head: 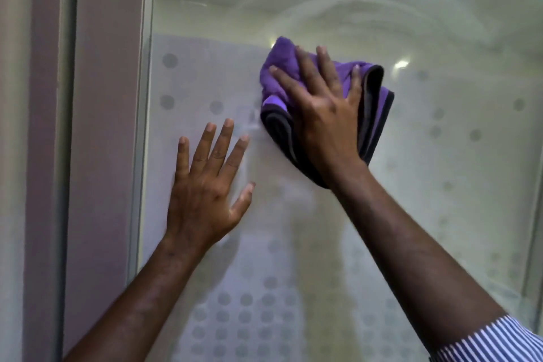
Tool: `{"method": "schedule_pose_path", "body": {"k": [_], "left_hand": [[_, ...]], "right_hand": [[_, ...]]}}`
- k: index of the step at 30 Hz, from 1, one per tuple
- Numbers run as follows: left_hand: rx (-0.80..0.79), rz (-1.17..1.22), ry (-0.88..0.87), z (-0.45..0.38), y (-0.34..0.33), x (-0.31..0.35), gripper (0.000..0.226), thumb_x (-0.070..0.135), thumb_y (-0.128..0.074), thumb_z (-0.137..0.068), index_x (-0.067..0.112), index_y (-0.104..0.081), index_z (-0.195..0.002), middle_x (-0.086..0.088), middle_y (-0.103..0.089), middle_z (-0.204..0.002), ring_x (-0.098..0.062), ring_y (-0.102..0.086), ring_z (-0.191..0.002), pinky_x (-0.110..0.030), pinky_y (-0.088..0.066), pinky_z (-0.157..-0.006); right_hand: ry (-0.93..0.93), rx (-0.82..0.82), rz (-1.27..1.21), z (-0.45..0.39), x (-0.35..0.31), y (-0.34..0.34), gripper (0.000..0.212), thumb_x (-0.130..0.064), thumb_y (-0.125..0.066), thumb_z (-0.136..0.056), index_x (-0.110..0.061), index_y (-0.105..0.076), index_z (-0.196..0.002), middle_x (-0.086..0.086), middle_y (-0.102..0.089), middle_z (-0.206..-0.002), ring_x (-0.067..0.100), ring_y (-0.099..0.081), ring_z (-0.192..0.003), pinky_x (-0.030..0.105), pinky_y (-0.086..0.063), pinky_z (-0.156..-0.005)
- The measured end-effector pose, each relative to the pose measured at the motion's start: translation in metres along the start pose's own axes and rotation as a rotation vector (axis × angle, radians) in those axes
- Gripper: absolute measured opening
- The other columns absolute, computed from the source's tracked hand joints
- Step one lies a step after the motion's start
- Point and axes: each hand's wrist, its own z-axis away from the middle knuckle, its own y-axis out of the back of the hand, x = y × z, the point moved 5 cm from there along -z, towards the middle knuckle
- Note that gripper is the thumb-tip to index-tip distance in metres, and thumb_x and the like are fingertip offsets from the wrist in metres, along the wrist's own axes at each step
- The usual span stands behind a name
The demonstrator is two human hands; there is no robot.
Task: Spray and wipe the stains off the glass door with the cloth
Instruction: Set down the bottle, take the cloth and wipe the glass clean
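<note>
The glass door (440, 156) fills most of the view, frosted with a pattern of grey dots and marked by curved hazy smears across its upper part. My right hand (326, 114) lies flat with spread fingers on a folded purple cloth with a dark grey edge (282, 67), pressing it against the glass at centre. My left hand (205, 188) rests flat on the bare glass lower left of the cloth, fingers apart, holding nothing. No spray bottle is in view.
The door's metal frame edge (144, 126) runs vertically at left, with a pinkish wall or jamb (100, 126) beside it. A striped shirt sleeve (493, 341) shows at the bottom right.
</note>
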Motion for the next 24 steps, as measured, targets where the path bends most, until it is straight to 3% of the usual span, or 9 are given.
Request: {"method": "schedule_pose_path", "body": {"k": [2, 5, 7, 10, 13, 15, 18, 24], "left_hand": [[-0.016, -0.021, -0.020, 0.003, 0.000, -0.003, 0.078, 0.057, -0.041, -0.100, 0.023, -0.016, -0.166, -0.007, -0.012, -0.175, -0.027, -0.009, -0.163, -0.059, -0.012, -0.130], [-0.018, -0.048, 0.002, 0.008, 0.000, -0.009, 0.081, 0.064, -0.039, -0.099, 0.026, -0.016, -0.166, -0.008, -0.010, -0.176, -0.029, -0.007, -0.163, -0.060, -0.011, -0.130], [-0.014, -0.069, 0.051, 0.010, -0.001, -0.011, 0.084, 0.069, -0.040, -0.096, 0.030, -0.016, -0.166, -0.010, -0.008, -0.176, -0.034, -0.005, -0.163, -0.064, -0.008, -0.128], [-0.004, -0.079, 0.077, 0.011, -0.001, -0.011, 0.089, 0.072, -0.043, -0.092, 0.030, -0.015, -0.166, -0.010, -0.008, -0.176, -0.036, -0.005, -0.163, -0.067, -0.008, -0.127], [0.008, -0.060, 0.096, 0.011, -0.001, -0.012, 0.094, 0.073, -0.042, -0.093, 0.022, -0.014, -0.166, -0.012, -0.008, -0.175, -0.034, -0.006, -0.163, -0.066, -0.009, -0.127], [0.013, -0.058, 0.107, 0.011, -0.001, -0.013, 0.095, 0.075, -0.037, -0.094, 0.017, -0.013, -0.166, -0.015, -0.009, -0.175, -0.034, -0.007, -0.163, -0.066, -0.010, -0.127], [0.014, -0.066, 0.111, 0.011, -0.001, -0.013, 0.096, 0.075, -0.038, -0.095, 0.013, -0.016, -0.166, -0.019, -0.012, -0.174, -0.035, -0.009, -0.162, -0.066, -0.012, -0.127], [-0.029, -0.079, 0.100, 0.010, 0.004, -0.010, 0.101, 0.080, -0.035, -0.094, 0.012, -0.015, -0.166, -0.019, -0.010, -0.174, -0.035, -0.008, -0.162, -0.067, -0.012, -0.127]], "right_hand": [[-0.157, 0.024, -0.019, -0.027, 0.023, 0.007, 0.058, -0.049, -0.033, -0.098, -0.038, -0.046, -0.154, 0.003, -0.031, -0.170, 0.033, -0.021, -0.159, 0.073, -0.009, -0.121], [-0.313, 0.051, -0.045, -0.059, 0.050, 0.013, 0.059, -0.029, -0.047, -0.097, -0.041, -0.042, -0.155, 0.000, -0.027, -0.172, 0.031, -0.018, -0.160, 0.074, -0.006, -0.121], [-0.316, 0.045, -0.051, -0.068, 0.051, 0.011, 0.061, -0.029, -0.050, -0.096, -0.039, -0.041, -0.156, 0.001, -0.026, -0.172, 0.030, -0.018, -0.160, 0.076, -0.006, -0.120], [-0.180, -0.022, -0.039, -0.058, 0.032, 0.003, 0.062, -0.056, -0.038, -0.102, -0.036, -0.033, -0.161, 0.003, -0.018, -0.174, 0.029, -0.013, -0.161, 0.076, -0.002, -0.120], [0.112, -0.126, -0.013, -0.018, 0.001, -0.006, 0.090, -0.082, -0.035, -0.092, -0.030, -0.024, -0.164, 0.008, -0.010, -0.175, 0.033, -0.006, -0.162, 0.071, 0.000, -0.121], [0.267, -0.159, -0.001, 0.015, -0.013, -0.011, 0.092, -0.083, -0.038, -0.092, -0.029, -0.021, -0.165, 0.008, -0.007, -0.175, 0.032, -0.002, -0.162, 0.069, -0.001, -0.121], [0.423, -0.182, 0.008, 0.057, -0.024, -0.015, 0.076, -0.072, -0.039, -0.100, -0.035, -0.022, -0.164, 0.006, -0.007, -0.176, 0.029, -0.001, -0.163, 0.073, -0.004, -0.121], [0.486, -0.170, -0.009, 0.058, -0.026, -0.006, 0.058, -0.063, -0.041, -0.105, -0.039, -0.037, -0.158, 0.001, -0.025, -0.172, 0.026, -0.020, -0.160, 0.069, -0.012, -0.123]]}}
